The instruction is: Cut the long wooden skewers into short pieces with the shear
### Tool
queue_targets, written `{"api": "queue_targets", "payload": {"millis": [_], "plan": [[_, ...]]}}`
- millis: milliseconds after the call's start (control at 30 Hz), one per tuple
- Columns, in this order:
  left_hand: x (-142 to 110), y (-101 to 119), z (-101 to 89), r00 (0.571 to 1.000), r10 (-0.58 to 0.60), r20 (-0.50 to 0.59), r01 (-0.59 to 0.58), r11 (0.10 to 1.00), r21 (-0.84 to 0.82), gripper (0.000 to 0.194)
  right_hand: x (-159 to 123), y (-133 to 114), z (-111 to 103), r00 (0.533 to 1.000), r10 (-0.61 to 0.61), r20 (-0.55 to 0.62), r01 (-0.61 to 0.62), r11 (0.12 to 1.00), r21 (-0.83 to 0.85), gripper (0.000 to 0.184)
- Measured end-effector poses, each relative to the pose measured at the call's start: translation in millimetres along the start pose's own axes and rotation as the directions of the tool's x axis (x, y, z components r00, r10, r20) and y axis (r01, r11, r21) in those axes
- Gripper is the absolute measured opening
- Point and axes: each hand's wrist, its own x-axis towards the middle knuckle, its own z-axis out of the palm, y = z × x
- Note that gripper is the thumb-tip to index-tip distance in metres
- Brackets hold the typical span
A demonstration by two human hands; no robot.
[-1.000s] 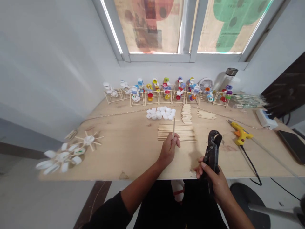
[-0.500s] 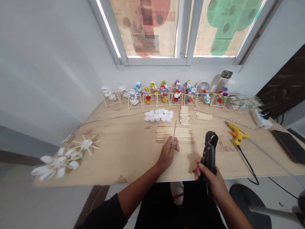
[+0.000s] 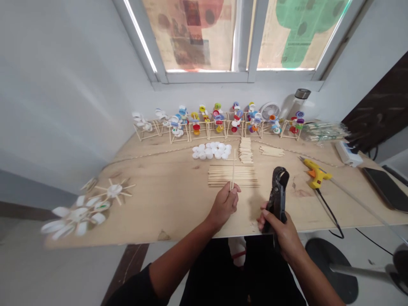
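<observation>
My left hand (image 3: pixel 225 204) is closed on thin wooden sticks (image 3: pixel 233 170), pointing away from me above a row of long sticks (image 3: pixel 213 176) on the table. A black-handled cutter (image 3: pixel 278 193) stands nearly upright in my right hand (image 3: pixel 279 229), its jaw end up and apart from the sticks. Beyond the long sticks lie white bottle caps (image 3: pixel 211 151), a stack of short sticks (image 3: pixel 245 151) and a smaller pile of short sticks (image 3: pixel 271 151). At the left, a bare stick wheel (image 3: pixel 114 191) lies beside a wheel with white caps (image 3: pixel 78 215).
Several small stick-frame wheels with coloured caps (image 3: pixel 218 123) line the back. A yellow glue gun (image 3: pixel 316 172), power strip (image 3: pixel 348 154) and dark phone (image 3: pixel 385 188) are at the right. A fan (image 3: pixel 270 111), bottle (image 3: pixel 298 103) and bagged sticks (image 3: pixel 325 131) stand or lie behind.
The camera view has shifted slightly, so the table sits a little higher in the picture. Both hands keep their grips, with the left hand's sticks turned slightly more upright.
</observation>
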Motion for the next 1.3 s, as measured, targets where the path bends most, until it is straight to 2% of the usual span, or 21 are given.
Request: {"api": "queue_targets", "payload": {"millis": [167, 300, 400, 533, 667, 800, 933, 1033, 1133, 1300], "plan": [[-20.3, 9.3, 7.2, 0.965, -0.218, 0.143, 0.237, 0.962, -0.133, 0.027, 9.2, -14.6, 11.2, 0.985, -0.171, -0.017, 0.166, 0.972, -0.168, 0.026], [-32.1, 9.4, 14.7, 0.928, -0.28, 0.246, 0.317, 0.94, -0.124, 0.026, 13.7, -20.2, 19.2, 0.96, -0.28, 0.022, 0.274, 0.916, -0.293, 0.021], [-36.2, 4.8, 19.0, 0.937, -0.252, 0.241, 0.272, 0.961, -0.057, 0.026, 13.3, -21.2, 23.5, 0.952, -0.299, 0.06, 0.3, 0.887, -0.352, 0.022], [-37.2, -2.2, 19.7, 0.964, -0.119, 0.238, 0.089, 0.987, 0.132, 0.027, 10.9, -21.8, 25.9, 0.951, -0.306, 0.047, 0.293, 0.843, -0.451, 0.018], [-35.8, -4.7, 18.4, 0.97, -0.044, 0.24, -0.03, 0.954, 0.298, 0.029, 10.9, -21.0, 26.3, 0.948, -0.319, 0.017, 0.285, 0.82, -0.497, 0.02], [-33.9, -3.0, 18.9, 0.975, 0.016, 0.222, -0.102, 0.919, 0.381, 0.025, 12.8, -18.4, 26.5, 0.942, -0.337, 0.002, 0.289, 0.805, -0.519, 0.02], [-33.6, -0.1, 18.3, 0.966, -0.031, 0.256, -0.08, 0.908, 0.412, 0.027, 13.7, -17.1, 26.6, 0.944, -0.328, 0.033, 0.306, 0.836, -0.455, 0.019], [-33.7, 0.6, 16.8, 0.939, -0.116, 0.323, -0.011, 0.93, 0.368, 0.031, 13.9, -16.4, 26.5, 0.949, -0.311, 0.052, 0.31, 0.889, -0.337, 0.014], [-32.3, 1.1, 15.5, 0.912, -0.156, 0.38, 0.026, 0.945, 0.326, 0.031, 13.9, -15.7, 25.9, 0.951, -0.307, 0.036, 0.304, 0.906, -0.294, 0.012], [-25.5, 9.6, 12.8, 0.906, -0.129, 0.402, -0.031, 0.93, 0.367, 0.027, 14.0, -17.3, 24.3, 0.937, -0.35, 0.006, 0.331, 0.881, -0.336, 0.013]]}}
